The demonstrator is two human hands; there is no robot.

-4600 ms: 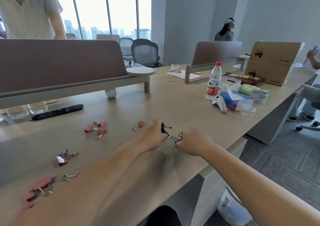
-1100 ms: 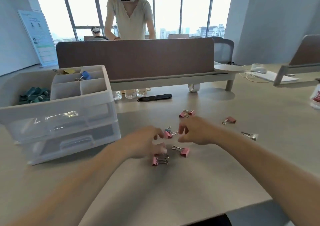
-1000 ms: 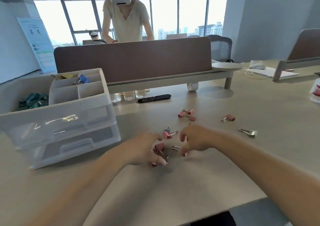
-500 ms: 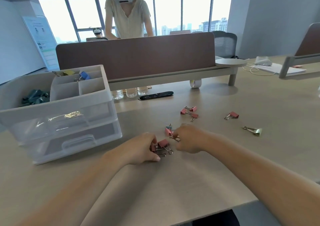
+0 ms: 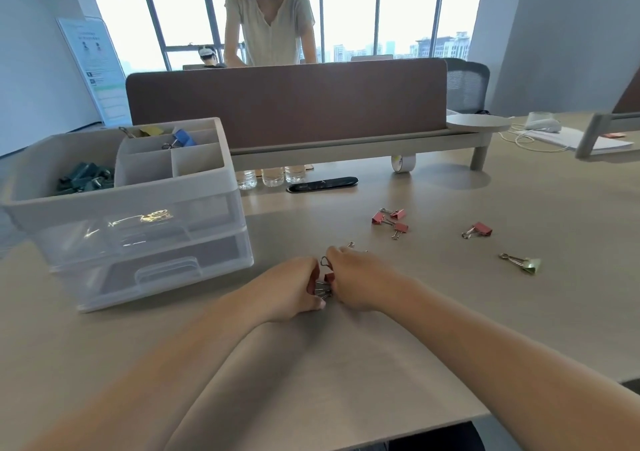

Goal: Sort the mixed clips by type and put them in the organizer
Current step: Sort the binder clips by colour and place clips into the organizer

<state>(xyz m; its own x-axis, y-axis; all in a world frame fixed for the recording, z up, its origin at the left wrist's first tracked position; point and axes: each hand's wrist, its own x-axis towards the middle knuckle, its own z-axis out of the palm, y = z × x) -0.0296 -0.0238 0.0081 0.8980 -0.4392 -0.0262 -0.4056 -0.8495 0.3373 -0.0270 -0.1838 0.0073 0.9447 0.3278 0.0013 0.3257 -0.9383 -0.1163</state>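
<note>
A wide pale wooden desk point(image 5: 450, 329) fills the view, with a brown divider panel point(image 5: 287, 104) across its far side and a person in a cream top point(image 5: 270, 25) standing behind it.

On the left sits the organizer point(image 5: 145, 243), a translucent white unit with two drawers and an open tray on top. The tray's large left compartment holds a heap of dark green clips point(image 5: 85, 179). On the tray's right, the far compartments hold a yellow clip point(image 5: 149, 131) and a blue clip point(image 5: 181, 138). Something gold point(image 5: 156, 216) glints through the upper drawer front, too blurred to identify.

A poster point(image 5: 100, 70) on the far left wall carries writing too small to read.

Near the centre, the left hand point(image 5: 294, 288) and the right hand point(image 5: 360, 277) meet on the desk, the fingers of both curled around a pink clip bunch point(image 5: 328, 279) with silver wire handles.

To the right lie a loose pink trio point(image 5: 389, 220), a single pink clip point(image 5: 479, 229) and, nearer, a pale green clip point(image 5: 523, 263).
</note>
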